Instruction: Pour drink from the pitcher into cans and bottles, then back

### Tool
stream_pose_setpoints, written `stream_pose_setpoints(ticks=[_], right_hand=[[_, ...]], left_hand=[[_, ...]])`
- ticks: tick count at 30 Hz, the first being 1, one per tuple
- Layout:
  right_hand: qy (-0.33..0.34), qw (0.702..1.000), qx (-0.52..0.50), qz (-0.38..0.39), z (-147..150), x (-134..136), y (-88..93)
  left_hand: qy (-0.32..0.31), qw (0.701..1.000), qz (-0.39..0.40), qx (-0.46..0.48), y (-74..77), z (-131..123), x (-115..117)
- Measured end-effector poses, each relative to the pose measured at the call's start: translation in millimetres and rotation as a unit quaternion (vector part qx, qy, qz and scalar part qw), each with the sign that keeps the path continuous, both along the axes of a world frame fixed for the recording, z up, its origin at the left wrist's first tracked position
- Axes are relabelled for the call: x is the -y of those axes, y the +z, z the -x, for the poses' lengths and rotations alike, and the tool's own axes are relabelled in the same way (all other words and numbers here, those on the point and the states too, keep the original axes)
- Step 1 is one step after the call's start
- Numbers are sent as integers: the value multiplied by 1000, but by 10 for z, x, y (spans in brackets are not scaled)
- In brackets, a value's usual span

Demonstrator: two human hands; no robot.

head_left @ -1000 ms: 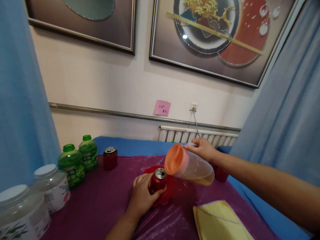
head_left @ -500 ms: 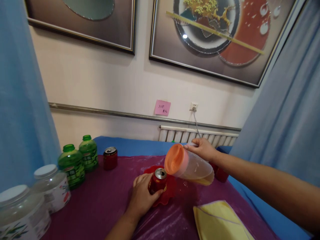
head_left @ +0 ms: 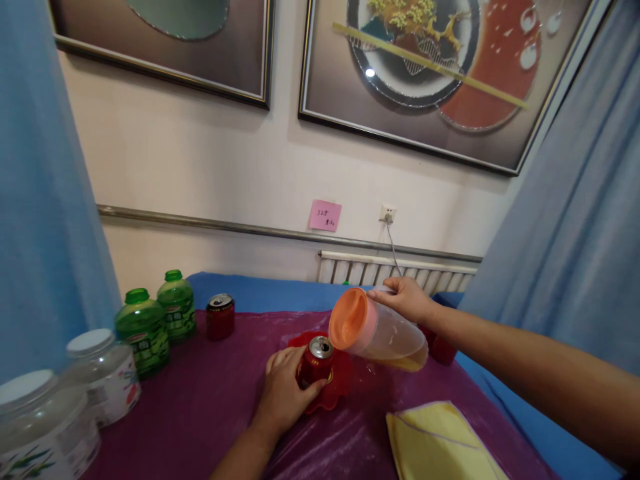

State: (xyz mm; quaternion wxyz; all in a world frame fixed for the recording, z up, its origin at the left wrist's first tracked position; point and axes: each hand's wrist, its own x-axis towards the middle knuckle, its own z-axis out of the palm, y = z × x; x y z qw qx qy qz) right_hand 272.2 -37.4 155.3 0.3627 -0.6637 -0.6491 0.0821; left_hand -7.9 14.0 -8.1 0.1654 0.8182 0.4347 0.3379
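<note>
My left hand [head_left: 286, 385] wraps round a red drink can [head_left: 317, 363], which stands upright on a red scallop-edged plate [head_left: 340, 387]. By its handle, my right hand [head_left: 407, 300] grips a clear plastic pitcher [head_left: 393, 337] with an orange lid [head_left: 353, 319]. The pitcher is tipped far over toward the left, its lid edge right beside the can's open top. Yellowish liquid lies along the pitcher's lower side. Whether any stream runs into the can, I cannot tell.
Green bottles [head_left: 143, 333] and white-lidded jars [head_left: 103, 377] line the left side. Another red can [head_left: 221, 317] stands behind. A folded yellow cloth [head_left: 445, 440] lies at front right on the purple cover [head_left: 200, 407]. Something red [head_left: 443, 348] sits partly hidden behind the pitcher.
</note>
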Motion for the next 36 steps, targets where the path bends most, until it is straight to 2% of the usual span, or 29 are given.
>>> stream_pose_setpoints(ticks=[29,36], right_hand=[[-11,999,32,1,8,13,7],[-8,999,36,5,-17,13,-11]], left_hand=[[-8,1000,14,9,64,13,50],[-7,1000,6,16,33,19,40]])
